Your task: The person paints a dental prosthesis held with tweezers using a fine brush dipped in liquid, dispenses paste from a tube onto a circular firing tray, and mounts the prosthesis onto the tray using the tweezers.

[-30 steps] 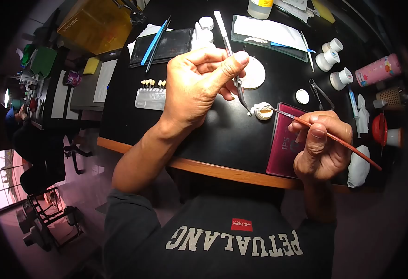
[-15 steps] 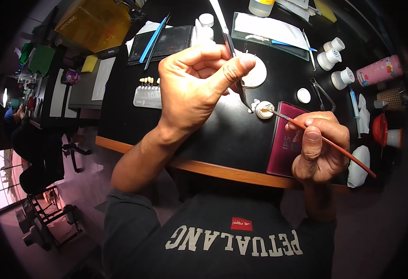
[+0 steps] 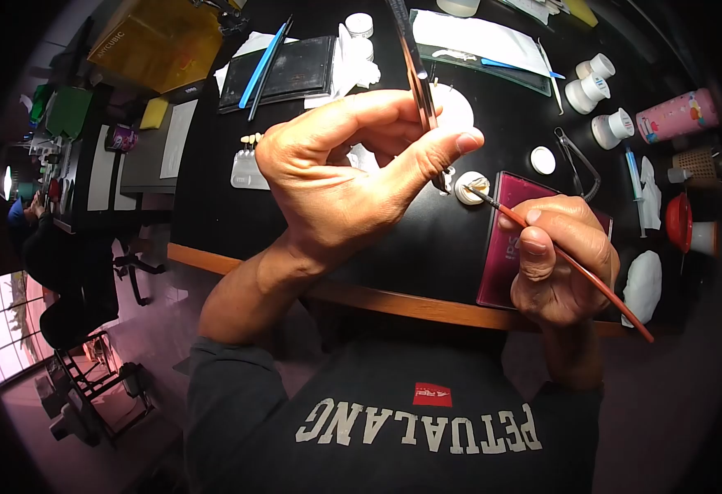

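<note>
Slender brush (image 3: 588, 277), round white jar (image 3: 470, 198)

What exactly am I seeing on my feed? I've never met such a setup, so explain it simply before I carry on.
There is no machine here: these are a person's two bare hands, seen by one camera worn on that person's head, looking forward and down. The left hand holds a slim dark tool; its exact type is hard to tell. The right hand holds a red-brown brush, its tip at the mouth of a small white jar. On the black table, a maroon case lies partly behind the right hand. Farther off are a round white lid, white containers and a white sheet.
</note>
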A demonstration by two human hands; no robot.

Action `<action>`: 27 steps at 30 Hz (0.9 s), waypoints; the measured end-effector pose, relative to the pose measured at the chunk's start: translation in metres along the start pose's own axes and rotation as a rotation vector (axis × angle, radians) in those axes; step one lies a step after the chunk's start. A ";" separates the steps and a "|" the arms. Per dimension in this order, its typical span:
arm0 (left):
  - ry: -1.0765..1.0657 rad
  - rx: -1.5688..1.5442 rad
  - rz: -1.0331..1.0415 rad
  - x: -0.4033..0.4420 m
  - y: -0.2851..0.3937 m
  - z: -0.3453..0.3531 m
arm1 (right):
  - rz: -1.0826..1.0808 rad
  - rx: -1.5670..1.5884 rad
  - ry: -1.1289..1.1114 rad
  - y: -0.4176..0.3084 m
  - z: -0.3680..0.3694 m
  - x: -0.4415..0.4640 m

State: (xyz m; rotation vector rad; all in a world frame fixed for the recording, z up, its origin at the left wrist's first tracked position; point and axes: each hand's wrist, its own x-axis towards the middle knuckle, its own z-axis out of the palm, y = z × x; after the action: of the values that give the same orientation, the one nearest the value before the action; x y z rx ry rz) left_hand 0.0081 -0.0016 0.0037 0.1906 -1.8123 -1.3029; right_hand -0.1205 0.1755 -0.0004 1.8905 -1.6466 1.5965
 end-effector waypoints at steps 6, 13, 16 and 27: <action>-0.064 0.094 0.152 -0.001 -0.005 -0.002 | 0.016 0.010 0.041 0.003 0.004 0.000; -0.058 0.104 0.160 -0.001 -0.001 0.002 | -0.066 -0.069 0.050 0.005 0.010 -0.001; -0.064 0.141 0.178 -0.002 -0.003 0.000 | -0.094 -0.075 0.055 0.004 0.013 -0.001; -0.066 0.122 0.197 -0.002 -0.003 0.001 | -0.095 -0.103 -0.078 0.001 0.005 0.002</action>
State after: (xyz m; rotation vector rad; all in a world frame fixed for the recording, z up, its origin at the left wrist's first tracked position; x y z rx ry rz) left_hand 0.0080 -0.0010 0.0001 0.0338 -1.9159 -1.0729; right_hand -0.1187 0.1703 -0.0011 1.9703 -1.6095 1.3914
